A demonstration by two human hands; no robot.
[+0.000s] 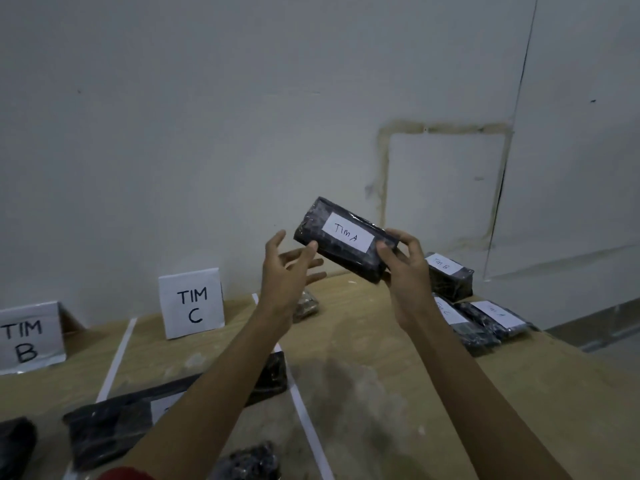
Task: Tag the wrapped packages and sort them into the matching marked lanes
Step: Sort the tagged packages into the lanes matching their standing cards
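Observation:
A black wrapped package [318,230] with a white tag reading "TIM A" is held up in the air above the wooden table [398,393]. My right hand [405,268] grips its right end, thumb on top. My left hand [287,268] is spread, its thumb touching the package's lower left edge. A white "TIM C" sign [192,303] and a "TIM B" sign [29,337] stand at the back left. White tape strips [117,358] mark the lanes. One long wrapped package [114,424] lies in the "TIM C" lane.
Tagged black packages [450,275] are piled at the right [495,320]. A small wrapped bundle [306,304] lies behind my left wrist. More dark packages sit at the lower left [15,445] and near edge [252,462]. A white wall stands behind.

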